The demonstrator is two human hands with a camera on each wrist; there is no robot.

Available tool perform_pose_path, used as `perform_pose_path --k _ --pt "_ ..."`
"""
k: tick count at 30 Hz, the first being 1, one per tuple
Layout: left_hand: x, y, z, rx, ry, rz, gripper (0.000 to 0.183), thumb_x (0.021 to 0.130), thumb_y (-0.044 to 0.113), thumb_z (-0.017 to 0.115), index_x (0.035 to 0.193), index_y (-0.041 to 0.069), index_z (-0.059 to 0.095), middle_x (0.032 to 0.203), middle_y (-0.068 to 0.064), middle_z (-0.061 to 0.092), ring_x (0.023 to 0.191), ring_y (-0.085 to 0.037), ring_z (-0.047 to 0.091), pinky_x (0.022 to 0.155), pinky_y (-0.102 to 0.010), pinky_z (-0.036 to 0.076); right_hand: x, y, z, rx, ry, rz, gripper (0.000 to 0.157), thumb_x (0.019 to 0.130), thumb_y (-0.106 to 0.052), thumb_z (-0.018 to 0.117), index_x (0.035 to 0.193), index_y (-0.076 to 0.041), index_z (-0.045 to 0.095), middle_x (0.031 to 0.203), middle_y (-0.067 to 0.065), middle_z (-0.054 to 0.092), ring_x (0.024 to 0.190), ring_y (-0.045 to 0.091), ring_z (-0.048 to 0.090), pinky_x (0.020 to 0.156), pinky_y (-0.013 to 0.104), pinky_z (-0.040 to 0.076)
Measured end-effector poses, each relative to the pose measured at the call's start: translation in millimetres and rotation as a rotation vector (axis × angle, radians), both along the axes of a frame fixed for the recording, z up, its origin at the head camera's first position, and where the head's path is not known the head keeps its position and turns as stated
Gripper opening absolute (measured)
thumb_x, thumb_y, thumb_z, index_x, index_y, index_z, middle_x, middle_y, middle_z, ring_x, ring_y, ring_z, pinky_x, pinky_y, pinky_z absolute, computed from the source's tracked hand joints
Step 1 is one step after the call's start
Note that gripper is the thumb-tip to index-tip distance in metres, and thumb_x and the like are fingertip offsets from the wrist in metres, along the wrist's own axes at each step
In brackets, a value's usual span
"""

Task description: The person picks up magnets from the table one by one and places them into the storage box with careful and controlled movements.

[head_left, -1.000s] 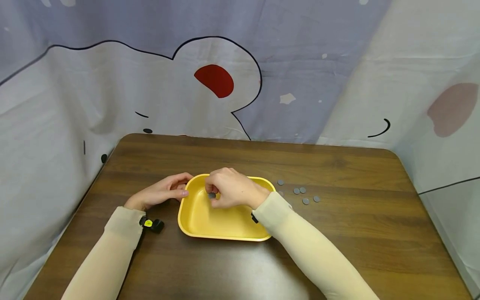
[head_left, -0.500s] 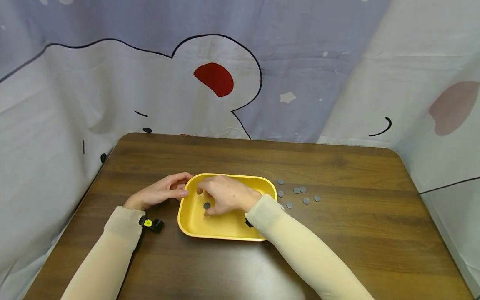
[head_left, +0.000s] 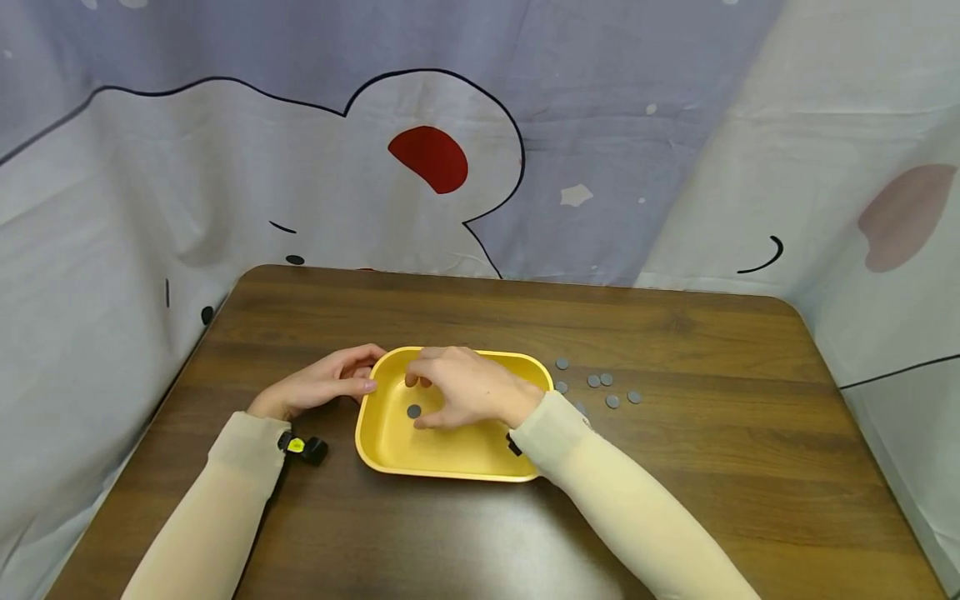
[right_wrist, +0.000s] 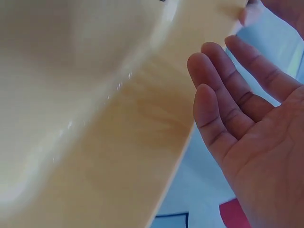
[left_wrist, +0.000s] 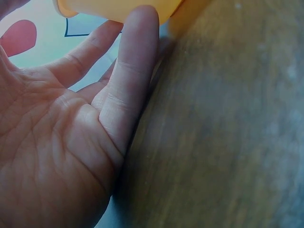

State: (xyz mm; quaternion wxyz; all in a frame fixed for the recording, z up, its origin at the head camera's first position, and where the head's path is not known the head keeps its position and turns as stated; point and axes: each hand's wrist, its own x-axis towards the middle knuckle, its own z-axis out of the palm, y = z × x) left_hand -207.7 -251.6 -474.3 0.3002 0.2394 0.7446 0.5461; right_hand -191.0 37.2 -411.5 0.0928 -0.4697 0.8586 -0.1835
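A yellow plastic tray (head_left: 450,477) with rounded corners and raised walls sits on the table. My left hand (head_left: 324,383) holds its back left corner, thumb tip at the rim and the other fingers along the outer wall. In the left wrist view the left hand (left_wrist: 71,123) has its fingertips right at the tray's outside (left_wrist: 102,8). One small grey round disc (head_left: 414,412) lies on the tray floor. Over the tray, my right hand (head_left: 472,387) has loosely bent fingers with nothing between them, thumb beside the disc. The right wrist view shows the right hand's (right_wrist: 256,118) bare palm and fingers.
Several more grey discs (head_left: 612,402) lie scattered on the brown wooden table (head_left: 712,467), just right of the tray; the right sleeve (head_left: 600,467) partly covers one. A printed curtain (head_left: 300,175) hangs behind the table's far edge.
A second ago my right hand pinched the grey disc above the tray. It let the disc go onto the tray floor, then drew slightly back to the right. My left hand stayed put.
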Motion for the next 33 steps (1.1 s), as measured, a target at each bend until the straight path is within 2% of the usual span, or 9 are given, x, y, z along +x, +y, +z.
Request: perform_pose_path --k 10,14,18,26,30,33 --pt "0.2 -1 -0.1 -0.042 0.013 0.016 0.045 0.104 0.02 0.059 0.141 -0.001 0.047 0.115 -0.022 0.067 0.089 -0.021 0.067 0.082 -0.032 0.061 4.7 36 21.1 -0.148 0.014 -0.027 0.038 0.086 -0.037 0.083 0.115 -0.017 0.07 0.105 -0.004 0.067 0.097 0.017 0.067 0.085 0.026 0.053" --pt "1.2 0 0.1 -0.045 0.014 0.02 0.045 0.104 0.019 0.059 0.142 -0.002 0.047 0.112 -0.021 0.067 0.087 -0.021 0.067 0.081 -0.032 0.061 6.4 51 29.1 -0.193 0.056 -0.043 0.036 0.086 -0.036 0.082 0.115 -0.016 0.071 0.104 -0.006 0.066 0.096 0.015 0.068 0.087 0.026 0.054" --pt "2.1 2 0.6 -0.049 0.017 0.026 0.045 0.104 0.02 0.059 0.142 -0.002 0.048 0.114 -0.021 0.068 0.088 -0.021 0.068 0.081 -0.033 0.062 7.5 79 32.3 -0.214 0.085 -0.096 0.036 0.087 -0.035 0.082 0.115 -0.016 0.071 0.104 -0.008 0.067 0.097 0.012 0.067 0.089 0.027 0.055" --pt "1.8 4 1.5 -0.072 0.018 0.049 0.045 0.102 0.021 0.06 0.14 -0.001 0.049 0.115 -0.021 0.068 0.087 -0.021 0.068 0.078 -0.033 0.062 4.3 154 17.1 -0.222 0.088 -0.248 0.036 0.084 -0.031 0.086 0.113 -0.015 0.072 0.105 -0.002 0.07 0.093 0.015 0.068 0.086 0.038 0.058" --pt "1.9 2 0.7 -0.061 0.052 0.046 0.042 0.103 0.022 0.057 0.138 0.0 0.051 0.107 -0.018 0.068 0.077 -0.024 0.064 0.07 -0.032 0.06 6.1 192 7.0 -0.199 0.094 -0.336 0.036 0.083 -0.031 0.087 0.112 -0.018 0.071 0.105 -0.006 0.069 0.092 0.016 0.068 0.084 0.042 0.059" --pt "1.6 1 0.0 -0.037 0.075 0.039 0.04 0.104 0.021 0.055 0.137 0.0 0.051 0.103 -0.02 0.066 0.07 -0.029 0.059 0.064 -0.032 0.057 8.1 219 -1.8 -0.184 0.111 -0.384 0.035 0.083 -0.028 0.087 0.112 -0.016 0.071 0.104 -0.004 0.071 0.092 0.018 0.068 0.081 0.043 0.058"
